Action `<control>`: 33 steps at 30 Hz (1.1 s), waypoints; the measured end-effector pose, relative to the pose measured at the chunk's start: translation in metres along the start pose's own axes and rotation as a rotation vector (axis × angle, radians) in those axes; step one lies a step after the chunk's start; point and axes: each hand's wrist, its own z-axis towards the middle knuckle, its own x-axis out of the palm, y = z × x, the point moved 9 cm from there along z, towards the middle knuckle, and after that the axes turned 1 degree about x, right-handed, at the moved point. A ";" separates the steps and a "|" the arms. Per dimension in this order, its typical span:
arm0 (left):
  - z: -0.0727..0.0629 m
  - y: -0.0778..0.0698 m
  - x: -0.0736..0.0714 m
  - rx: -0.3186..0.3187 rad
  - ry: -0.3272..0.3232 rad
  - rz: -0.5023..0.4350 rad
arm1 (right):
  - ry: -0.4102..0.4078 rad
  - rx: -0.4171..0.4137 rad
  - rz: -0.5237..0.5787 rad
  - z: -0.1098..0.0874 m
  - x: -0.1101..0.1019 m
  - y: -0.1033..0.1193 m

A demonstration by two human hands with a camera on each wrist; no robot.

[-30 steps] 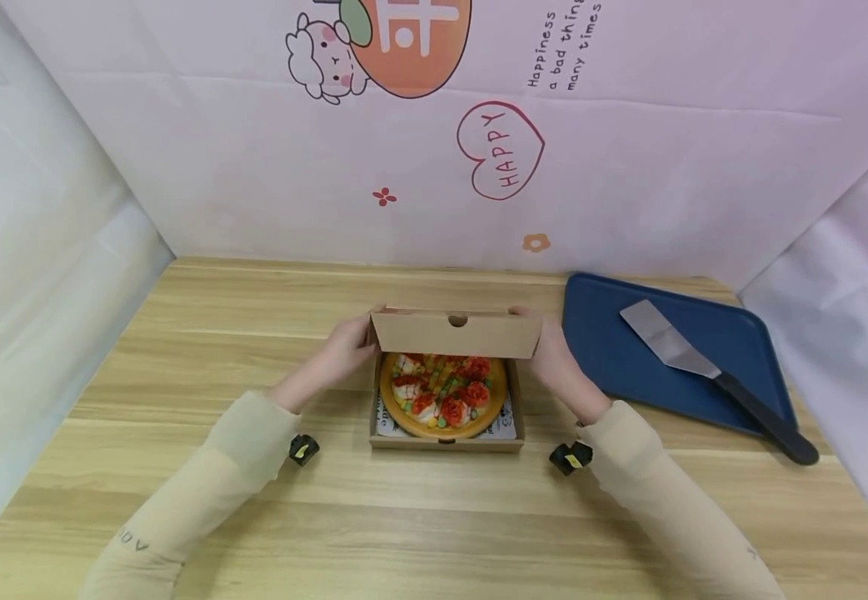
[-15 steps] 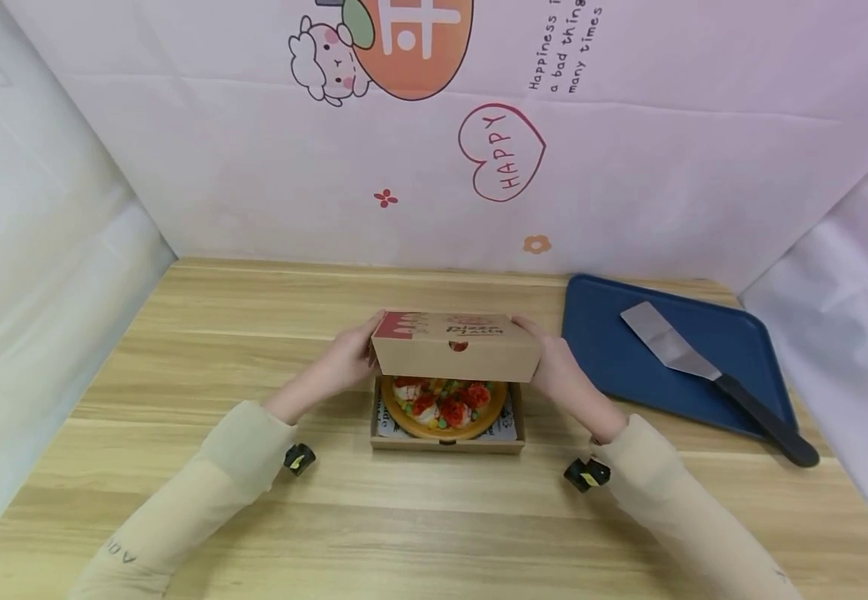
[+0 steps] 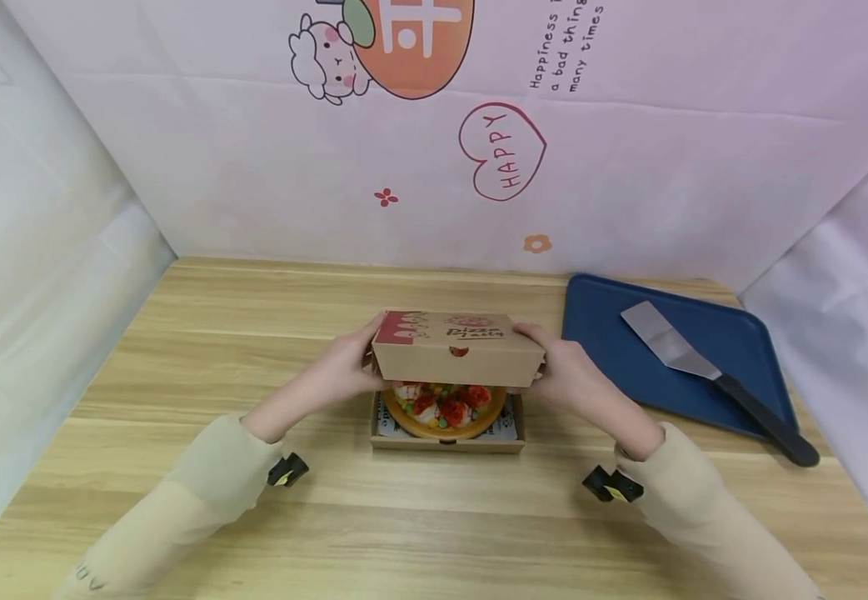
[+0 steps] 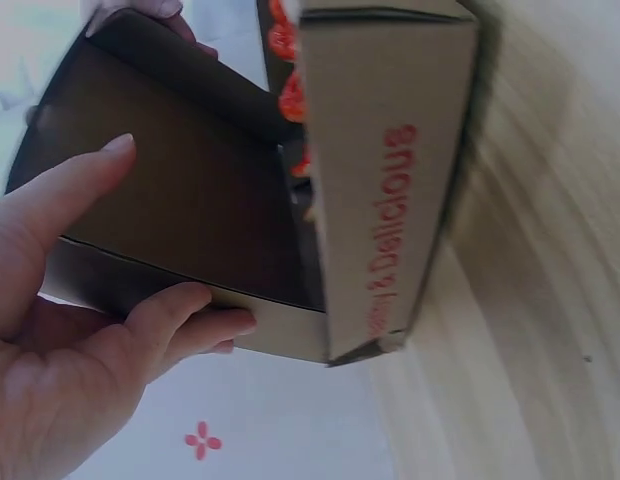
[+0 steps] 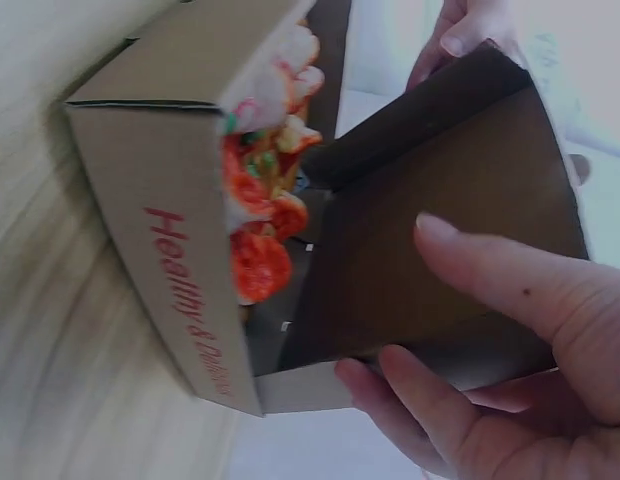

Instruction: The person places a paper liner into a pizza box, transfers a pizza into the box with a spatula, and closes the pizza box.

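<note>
A small cardboard pizza box (image 3: pixel 396 445) stands on the table with its printed lid (image 3: pixel 464 364) tilted partway down over it. Inside lies a round pizza (image 3: pixel 445 425) topped with red and white pieces; the lid hides its far part. My left hand (image 3: pixel 349 365) grips the lid's left side, and my right hand (image 3: pixel 571 373) grips its right side. In the left wrist view, the left thumb (image 4: pixel 85 185) lies on the inside of the lid while the fingers are outside its side flap. The right wrist view shows the right thumb (image 5: pixel 500 270) placed likewise.
To the right, a dark blue tray (image 3: pixel 599 358) lies near the back of the wooden table (image 3: pixel 434 533). On it rests a metal turner (image 3: pixel 674 346), its black handle reaching past the tray's front edge. A printed white cloth (image 3: pixel 254 183) hangs behind.
The lid has tipped forward and down, so its printed top now shows and covers more of the pizza. Both hands have come along with it, and the forearms have shifted outward.
</note>
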 end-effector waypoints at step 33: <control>-0.027 -0.010 0.013 0.110 0.070 0.144 | 0.017 -0.108 0.166 -0.027 0.018 0.004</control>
